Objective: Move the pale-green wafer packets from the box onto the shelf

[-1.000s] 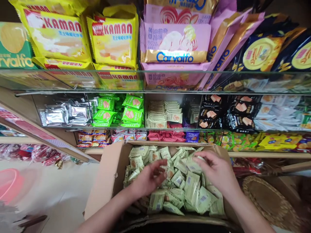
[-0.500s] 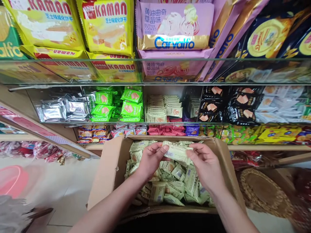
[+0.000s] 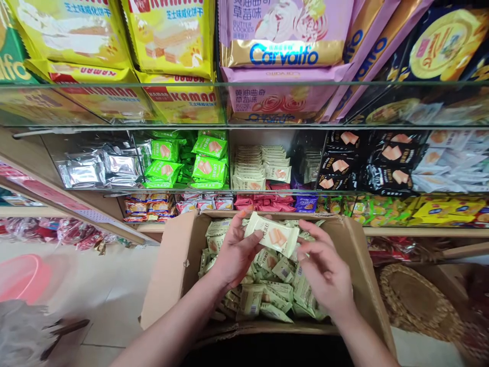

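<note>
My left hand (image 3: 235,252) grips one pale green snack packet (image 3: 280,236) between thumb and fingers. Its front, printed with a picture of pinkish-beige cake pieces, faces up. At the packet's right end is my right hand (image 3: 326,270), its fingers loosely curved and apart; whether a fingertip touches the wrapper I cannot tell. Both hands are over an open cardboard box (image 3: 168,267) full of matching pale green packets (image 3: 275,298), lying jumbled with some backs and barcodes up.
Beyond the box, a glass shelf (image 3: 183,191) carries stacked pale packets (image 3: 250,168), green packets (image 3: 208,165), silver packets (image 3: 86,171) and black packets (image 3: 340,165). Above, yellow wafer packs (image 3: 170,38) stand behind a glass edge. A pink basin (image 3: 23,278) sits left, a woven basket (image 3: 420,300) right.
The packet has turned over from its barcode side to its printed front. My right hand has loosened from its right end, while my left hand keeps hold. The view has shifted slightly.
</note>
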### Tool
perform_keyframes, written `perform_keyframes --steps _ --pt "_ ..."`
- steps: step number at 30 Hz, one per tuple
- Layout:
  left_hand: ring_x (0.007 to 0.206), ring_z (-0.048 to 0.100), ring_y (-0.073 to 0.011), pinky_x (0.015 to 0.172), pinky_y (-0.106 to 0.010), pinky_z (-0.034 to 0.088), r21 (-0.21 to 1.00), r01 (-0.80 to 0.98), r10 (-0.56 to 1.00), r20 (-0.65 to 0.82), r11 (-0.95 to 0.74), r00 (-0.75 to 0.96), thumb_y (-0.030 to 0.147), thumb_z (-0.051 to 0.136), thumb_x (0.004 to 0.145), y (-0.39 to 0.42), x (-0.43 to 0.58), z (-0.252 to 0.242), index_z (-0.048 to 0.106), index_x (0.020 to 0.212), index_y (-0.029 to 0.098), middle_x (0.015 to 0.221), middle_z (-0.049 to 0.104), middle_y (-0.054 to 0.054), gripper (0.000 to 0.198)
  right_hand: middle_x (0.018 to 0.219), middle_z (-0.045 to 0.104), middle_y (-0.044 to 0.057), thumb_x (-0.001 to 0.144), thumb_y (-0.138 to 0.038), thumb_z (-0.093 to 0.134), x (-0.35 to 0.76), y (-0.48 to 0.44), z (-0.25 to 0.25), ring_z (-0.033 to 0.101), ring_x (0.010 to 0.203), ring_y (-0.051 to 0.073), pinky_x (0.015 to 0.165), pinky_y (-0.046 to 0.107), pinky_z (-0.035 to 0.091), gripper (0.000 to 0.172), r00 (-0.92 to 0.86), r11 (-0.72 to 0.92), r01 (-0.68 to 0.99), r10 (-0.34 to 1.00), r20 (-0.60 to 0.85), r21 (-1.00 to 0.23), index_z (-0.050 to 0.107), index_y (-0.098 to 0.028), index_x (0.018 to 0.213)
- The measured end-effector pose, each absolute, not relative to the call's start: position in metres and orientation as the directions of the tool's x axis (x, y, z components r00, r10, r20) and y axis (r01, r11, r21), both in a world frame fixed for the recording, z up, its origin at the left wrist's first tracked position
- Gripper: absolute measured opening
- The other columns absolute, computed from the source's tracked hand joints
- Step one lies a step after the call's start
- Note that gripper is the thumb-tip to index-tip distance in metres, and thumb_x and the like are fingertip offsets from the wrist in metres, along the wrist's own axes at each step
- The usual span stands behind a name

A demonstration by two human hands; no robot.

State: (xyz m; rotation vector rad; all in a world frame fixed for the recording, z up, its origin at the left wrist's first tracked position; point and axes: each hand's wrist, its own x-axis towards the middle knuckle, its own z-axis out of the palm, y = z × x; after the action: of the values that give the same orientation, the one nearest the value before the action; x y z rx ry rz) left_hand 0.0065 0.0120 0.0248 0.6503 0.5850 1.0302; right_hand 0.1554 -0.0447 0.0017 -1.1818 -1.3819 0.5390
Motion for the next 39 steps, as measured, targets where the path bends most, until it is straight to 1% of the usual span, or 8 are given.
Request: perform_keyframes --steps 3,7,11,15,20,25,30,39 --pt "0.082 0.059 -0.0135 0.073 -0.025 0.046 0.750 -0.562 0.905 -0.116 0.350 0.409 0.013 0.065 0.069 0.011 0.007 0.022 0.043 0.115 0.027 0.097 0.063 -0.001 0.053 0.108 0.057 0.008 0.075 -0.026 0.056 0.154 -0.040 0.001 0.057 0.092 0.019 0.073 0.034 0.048 0.032 0.215 0.139 0.012 0.967 0.138 -0.990 0.047 -0.024 0.106" --pt "0.068 0.058 -0.0110 0.065 -0.022 0.045 0.851 -0.414 0.905 -0.149 0.323 0.399 0.021 0.067 0.068 0.012 0.006 0.016 0.059 0.096 0.020 0.080 0.065 0.000 0.030 0.073 0.063 0.001 0.070 -0.034 0.062 0.152 -0.040 -0.004 0.057 0.062 0.014 0.055 0.024 0.045 0.027 0.162 -0.050 0.040 0.986 -0.043 -0.998 0.052 -0.020 0.091" --pt "0.061 0.056 -0.0117 0.061 -0.022 0.044 0.914 -0.295 0.918 -0.163 0.279 0.362 0.027 0.069 0.065 0.011 0.004 0.012 0.064 0.073 0.014 0.066 0.065 0.000 0.017 0.081 0.064 0.002 0.072 -0.038 0.059 0.152 -0.046 -0.010 0.056 0.063 0.013 0.054 0.023 0.044 0.028 0.108 -0.046 0.198 0.994 -0.025 -0.979 0.054 -0.019 0.092" --pt "0.069 0.059 -0.0150 0.066 -0.026 0.045 0.909 -0.326 0.935 -0.154 0.261 0.321 0.031 0.065 0.068 0.011 -0.002 0.007 0.063 0.084 0.017 0.074 0.066 -0.002 0.021 0.085 0.065 0.002 0.076 -0.040 0.052 0.170 -0.039 0.013 0.056 0.060 0.014 0.049 0.024 0.042 0.027 0.088 -0.030 0.506 0.996 0.017 -0.862 0.058 -0.021 0.094" --pt "0.067 0.060 -0.0136 0.063 -0.025 0.043 0.912 -0.272 0.934 -0.233 0.306 0.271 0.030 0.064 0.070 0.016 -0.010 -0.005 0.056 0.093 0.018 0.080 0.066 -0.003 0.027 0.083 0.064 0.007 0.079 -0.034 0.050 0.197 0.025 0.075 0.059 0.068 0.020 0.060 0.029 0.042 0.027 0.217 0.017 0.881 0.872 0.438 -0.472 0.057 -0.020 0.100" --pt "0.059 0.058 -0.0119 0.058 -0.023 0.040 0.906 -0.229 0.910 -0.281 0.356 0.306 0.036 0.069 0.063 0.014 -0.009 -0.019 0.056 0.084 0.016 0.069 0.064 -0.001 0.031 0.084 0.064 0.015 0.077 -0.017 0.048 0.191 0.116 0.086 0.059 0.082 0.025 0.069 0.031 0.040 0.020 0.094 -0.091 0.995 0.992 0.085 -0.039 0.060 -0.011 0.092" --pt "0.055 0.054 -0.0109 0.055 -0.024 0.039 0.910 -0.233 0.910 -0.260 0.343 0.323 0.044 0.070 0.057 0.010 -0.010 -0.026 0.056 0.076 0.015 0.062 0.061 0.000 0.037 0.083 0.065 0.016 0.073 -0.010 0.049 0.180 0.149 0.060 0.061 0.082 0.023 0.067 0.026 0.042 0.019 0.084 -0.085 0.996 0.996 -0.010 -0.027 0.062 -0.010 0.087" --pt "0.056 0.053 -0.0110 0.055 -0.024 0.038 0.912 -0.182 0.891 -0.290 0.368 0.350 0.045 0.070 0.057 0.010 -0.008 -0.031 0.056 0.074 0.016 0.063 0.060 0.000 0.037 0.097 0.060 0.018 0.067 -0.014 0.058 0.186 0.173 0.040 0.059 0.089 0.025 0.069 0.027 0.044 0.055 0.079 -0.081 0.992 0.996 -0.029 -0.094 0.039 -0.005 0.117"
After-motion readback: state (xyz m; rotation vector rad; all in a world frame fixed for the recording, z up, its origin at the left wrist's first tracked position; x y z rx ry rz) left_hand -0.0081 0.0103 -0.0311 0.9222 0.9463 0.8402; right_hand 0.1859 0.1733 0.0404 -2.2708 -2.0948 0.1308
